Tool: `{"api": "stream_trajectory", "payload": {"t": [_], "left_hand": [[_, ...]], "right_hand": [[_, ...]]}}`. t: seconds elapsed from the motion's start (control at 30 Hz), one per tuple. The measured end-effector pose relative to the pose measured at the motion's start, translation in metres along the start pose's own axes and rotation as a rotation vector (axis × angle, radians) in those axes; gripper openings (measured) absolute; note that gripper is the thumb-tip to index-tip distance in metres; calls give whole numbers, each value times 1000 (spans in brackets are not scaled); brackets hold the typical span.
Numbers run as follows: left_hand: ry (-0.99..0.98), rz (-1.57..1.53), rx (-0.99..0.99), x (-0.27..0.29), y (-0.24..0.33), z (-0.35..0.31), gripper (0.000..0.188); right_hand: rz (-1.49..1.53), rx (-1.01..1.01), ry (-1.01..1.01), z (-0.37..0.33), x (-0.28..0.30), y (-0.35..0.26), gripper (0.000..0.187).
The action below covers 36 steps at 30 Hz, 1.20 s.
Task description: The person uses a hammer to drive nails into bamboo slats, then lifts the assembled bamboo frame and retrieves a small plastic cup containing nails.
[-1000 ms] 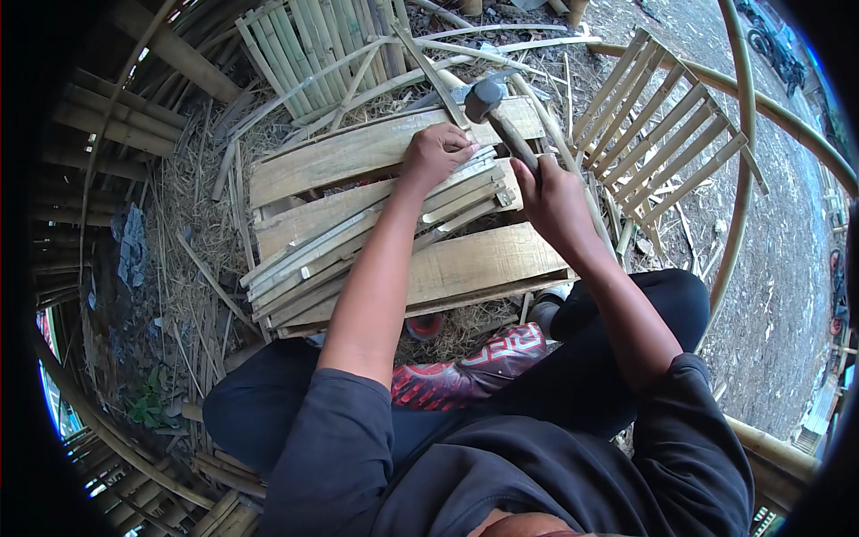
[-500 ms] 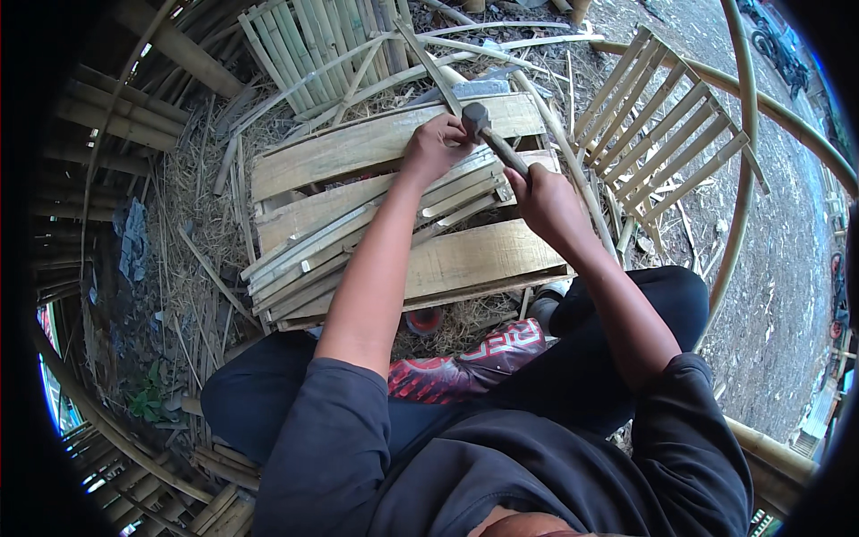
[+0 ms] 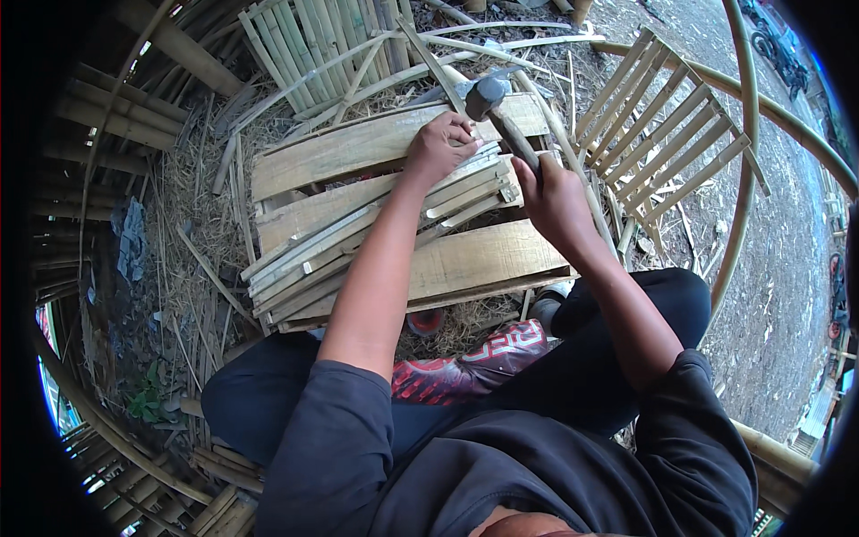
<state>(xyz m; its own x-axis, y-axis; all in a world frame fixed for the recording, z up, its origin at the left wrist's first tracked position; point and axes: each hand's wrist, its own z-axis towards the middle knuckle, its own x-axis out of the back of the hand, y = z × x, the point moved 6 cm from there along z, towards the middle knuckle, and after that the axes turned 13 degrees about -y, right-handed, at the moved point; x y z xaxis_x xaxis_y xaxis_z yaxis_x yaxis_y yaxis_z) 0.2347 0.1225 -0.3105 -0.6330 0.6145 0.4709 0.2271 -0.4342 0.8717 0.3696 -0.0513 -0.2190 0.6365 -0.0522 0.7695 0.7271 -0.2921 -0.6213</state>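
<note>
My right hand (image 3: 557, 199) is wrapped round the wooden handle of a hammer (image 3: 514, 134). The hammer's metal head is raised just beyond and to the right of my left hand (image 3: 438, 150). That hand is closed, its fingertips pinched at the near end of a long bamboo slat (image 3: 428, 61) that slants away to the far left. Whatever sits between those fingertips is too small to make out. Beneath both hands, a stack of thin bamboo strips (image 3: 335, 234) lies diagonally across a low bench of wooden planks (image 3: 488, 255).
A slatted bamboo panel (image 3: 658, 121) stands at the right, beside a curved bamboo pole (image 3: 747, 161). Another bamboo panel (image 3: 318, 54) leans at the far left. Straw and offcuts (image 3: 201, 215) litter the ground. A red object (image 3: 425, 320) lies below the bench's near edge.
The hammer has lifted up and slightly right, its head now farther from my left fingertips. My left hand has barely shifted and remains pinched at the slat's end.
</note>
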Motion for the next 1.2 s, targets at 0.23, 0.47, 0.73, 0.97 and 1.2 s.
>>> {"api": "stream_trajectory", "payload": {"t": [0.23, 0.47, 0.73, 0.97, 1.2], "left_hand": [[36, 23, -4, 1, -11, -1, 22], [7, -22, -25, 2, -3, 5, 22], [20, 34, -51, 3, -3, 1, 21], [56, 116, -106, 4, 5, -1, 20], [50, 101, -94, 9, -2, -2, 19]], "right_hand": [[-142, 19, -49, 0, -10, 3, 49], [-161, 35, 0, 4, -13, 10, 48], [-165, 69, -5, 0, -13, 5, 49], [-107, 61, 22, -5, -5, -5, 49], [-101, 65, 22, -4, -6, -13, 47]]}}
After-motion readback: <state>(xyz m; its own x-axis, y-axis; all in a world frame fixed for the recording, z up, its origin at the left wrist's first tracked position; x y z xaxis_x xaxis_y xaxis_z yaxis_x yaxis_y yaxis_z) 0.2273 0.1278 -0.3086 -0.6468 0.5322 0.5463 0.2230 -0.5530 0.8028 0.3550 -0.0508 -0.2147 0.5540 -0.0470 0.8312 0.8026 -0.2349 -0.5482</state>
